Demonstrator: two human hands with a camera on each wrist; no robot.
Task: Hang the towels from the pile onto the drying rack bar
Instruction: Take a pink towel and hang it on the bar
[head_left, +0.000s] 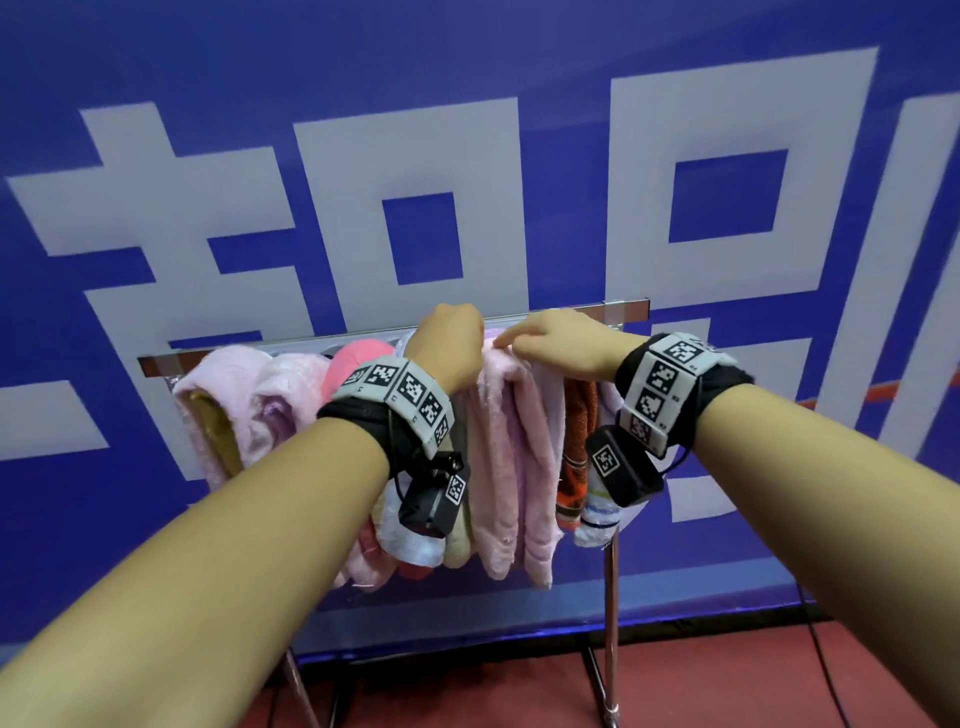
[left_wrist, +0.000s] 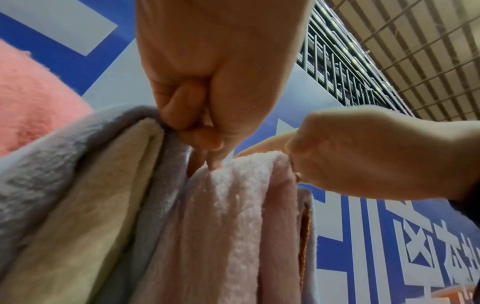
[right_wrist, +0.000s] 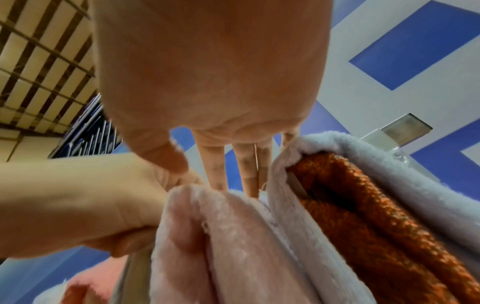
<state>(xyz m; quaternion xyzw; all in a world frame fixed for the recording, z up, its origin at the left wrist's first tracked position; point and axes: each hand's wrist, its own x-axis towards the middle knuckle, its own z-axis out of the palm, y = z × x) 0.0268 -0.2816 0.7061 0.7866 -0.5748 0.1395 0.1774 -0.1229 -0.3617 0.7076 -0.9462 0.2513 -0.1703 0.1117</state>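
A light pink towel (head_left: 511, 447) (left_wrist: 233, 216) (right_wrist: 233, 236) hangs folded over the metal rack bar (head_left: 626, 310) among several other towels. My left hand (head_left: 452, 340) (left_wrist: 207, 158) is curled at the towel's top left and pinches its fold. Its thumb presses the towel's near side in the right wrist view. My right hand (head_left: 524, 343) (right_wrist: 223, 176) lies on the towel's top right with straight fingers (right_wrist: 217, 164) reaching over the bar, the thumb lifted clear. The pile is out of view.
Left of the pink towel hang a coral towel (head_left: 361, 353), a grey and cream one (left_wrist: 78, 185) and pale pink ones (head_left: 244, 395). To its right are an orange knit towel (head_left: 576, 431) (right_wrist: 363, 201) and a pale lavender one (right_wrist: 389, 164). The blue banner wall stands close behind; the rack's post (head_left: 612, 623) meets a red floor.
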